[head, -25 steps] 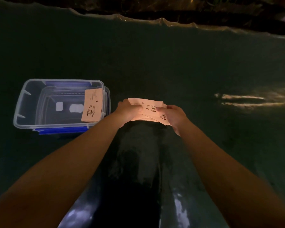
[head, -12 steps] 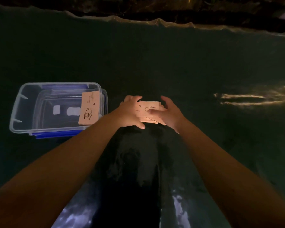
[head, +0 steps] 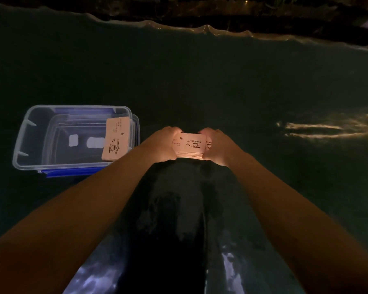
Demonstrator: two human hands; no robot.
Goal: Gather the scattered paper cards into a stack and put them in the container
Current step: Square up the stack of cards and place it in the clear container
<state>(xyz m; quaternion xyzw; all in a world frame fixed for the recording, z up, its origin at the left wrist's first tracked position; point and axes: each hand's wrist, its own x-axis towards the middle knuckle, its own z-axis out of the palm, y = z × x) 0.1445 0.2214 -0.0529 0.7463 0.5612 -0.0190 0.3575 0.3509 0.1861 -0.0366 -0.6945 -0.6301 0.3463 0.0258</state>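
A squared stack of pale paper cards printed with a coffee-cup drawing sits at the middle of the dark table. My left hand presses its left end and my right hand its right end, both shut on the stack. To the left stands a clear plastic container with blue clips. Inside it another stack of the same cards leans against the right wall.
The table wears a dark green cloth whose wavy far edge runs across the top. A bright glare streak lies on the cloth at the right. Shiny dark fabric shows between my forearms.
The loose fanned cards have been pushed together into one neat stack. Both hands moved from on top of the cards to its two ends.
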